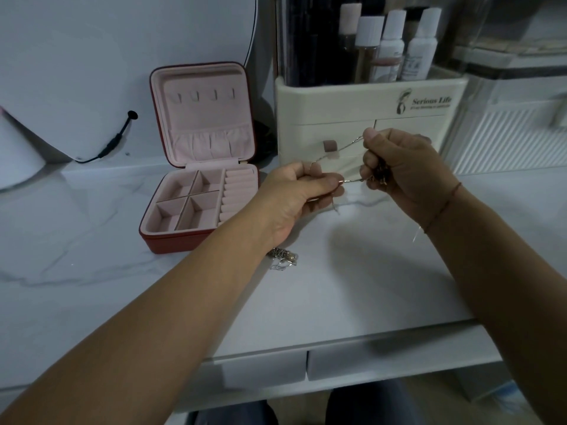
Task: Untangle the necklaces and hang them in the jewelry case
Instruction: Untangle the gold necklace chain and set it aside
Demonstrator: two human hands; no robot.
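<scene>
A red jewelry case [171, 240] with pink lining stands open on the white marble-look table, left of my hands. Its upright lid carries a row of small hooks [204, 95] with nothing on them. My left hand [294, 194] pinches a thin necklace chain [337, 151] above the table. That chain stretches in two strands across to my right hand [405, 176], which grips a dark bunched tangle of chain. A second small heap of silver chain [283, 259] lies on the table, partly hidden under my left wrist.
A cream cosmetic organizer [368, 118] with bottles [392, 44] stands right behind my hands. A white ribbed box [506, 139] is at the right. A round mirror [92, 72] with a black cable leans at the left. The table's front edge with drawers [306, 360] is near me.
</scene>
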